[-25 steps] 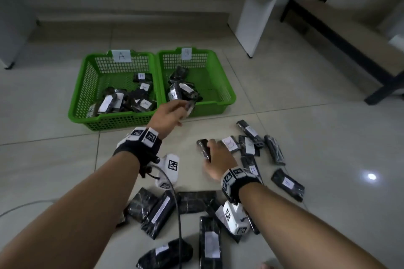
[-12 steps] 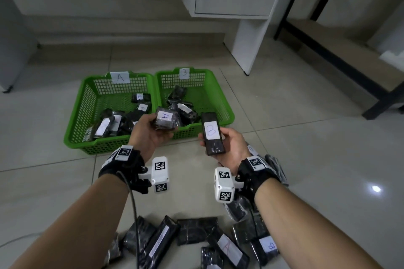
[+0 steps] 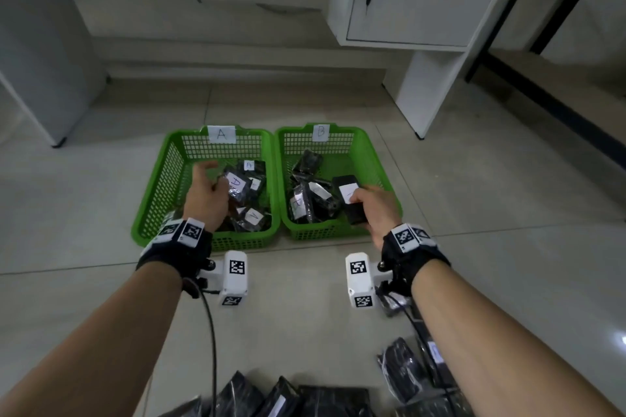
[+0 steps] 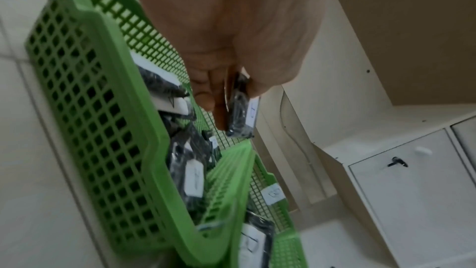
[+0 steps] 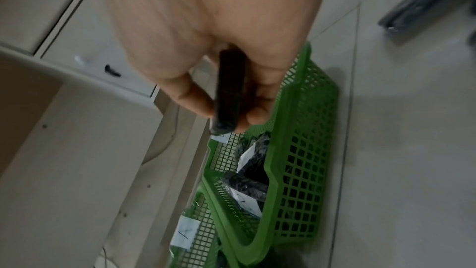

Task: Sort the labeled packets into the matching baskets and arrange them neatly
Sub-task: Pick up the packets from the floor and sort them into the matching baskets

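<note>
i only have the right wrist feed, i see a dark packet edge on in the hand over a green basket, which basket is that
Observer: The head view shows the right hand over the basket tagged B.
Operator: whats the left hand doing
Observer: The left hand holds a labeled packet over the basket tagged A.
Operator: any packets left to sort
Observer: Yes, loose black packets lie on the floor near the person, at the bottom of the head view.
</note>
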A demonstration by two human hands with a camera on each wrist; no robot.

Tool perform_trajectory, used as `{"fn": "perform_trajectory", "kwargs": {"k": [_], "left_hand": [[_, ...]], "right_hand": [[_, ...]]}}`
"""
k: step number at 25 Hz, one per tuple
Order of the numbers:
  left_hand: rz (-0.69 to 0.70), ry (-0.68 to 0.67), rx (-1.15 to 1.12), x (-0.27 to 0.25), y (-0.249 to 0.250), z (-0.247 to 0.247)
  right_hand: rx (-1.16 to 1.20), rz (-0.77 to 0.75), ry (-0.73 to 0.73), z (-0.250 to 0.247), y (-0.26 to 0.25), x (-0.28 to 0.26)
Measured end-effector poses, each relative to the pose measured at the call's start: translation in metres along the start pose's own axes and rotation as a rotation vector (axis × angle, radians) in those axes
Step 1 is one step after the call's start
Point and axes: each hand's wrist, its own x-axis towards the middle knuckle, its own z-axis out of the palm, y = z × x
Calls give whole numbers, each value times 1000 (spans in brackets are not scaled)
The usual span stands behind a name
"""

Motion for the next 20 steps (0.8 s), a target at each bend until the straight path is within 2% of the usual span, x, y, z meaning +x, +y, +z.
{"fn": "perform_trajectory", "kwargs": {"k": [2,4,7,9,11,13,16,18,20], "left_hand": [[75,69,267,10,-3,-14],[76,76,452,21,-7,-25],[5,-44,620,28,-22,-36],[-15,-61,705,28,-36,-39],[47,-44,741,27,-48,-41],[110,-41,722,25,-51,-41],[116,-38,826,18,-39,-35],[164,-16,840,8,-21,-25],[311,24,782,-4,-1,-6]], "right_hand": [[-236,-179,70,9,2,17],[-390,-298,61,20,5,28],[-544,-315,56,26,20,39],[-710,-297,59,30,28,42],[-1018,-301,50,31,31,45],[-1203,-255,30,30,31,49],[-1182,-201,13,21,36,50],[-1104,-274,61,15,37,40],[-996,-392,179,0,35,26]]}}
